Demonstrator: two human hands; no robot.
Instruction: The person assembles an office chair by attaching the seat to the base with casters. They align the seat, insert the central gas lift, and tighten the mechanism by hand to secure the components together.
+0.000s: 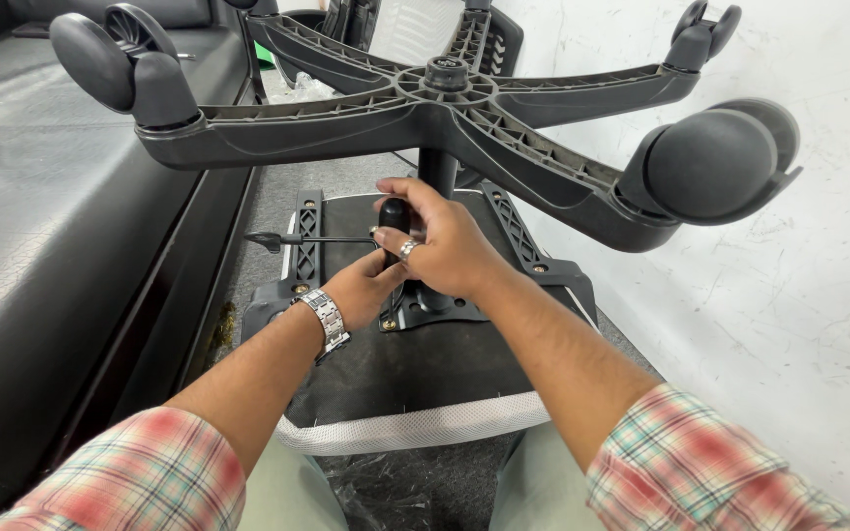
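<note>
mostly, an upturned office chair fills the view, its seat underside (415, 374) facing up and its five-armed wheel base (445, 108) raised on a short post (437, 169). the right hand (445, 246) is wrapped around a black knob (394, 212) beside the post, fingers clenched on it, so the knob is largely hidden. the left hand (361, 287) is tucked just beneath; its fingertips are covered by the right hand, and whether they grip anything cannot be told. a thin lever (307, 238) is seen jutting leftward. the metal plate (425, 310) is partly masked by both hands. one wheel (715, 162) is blurred by nearness, and the far chair parts are cut off at the top edge. a black sofa (61, 226) is seen at left.
</note>
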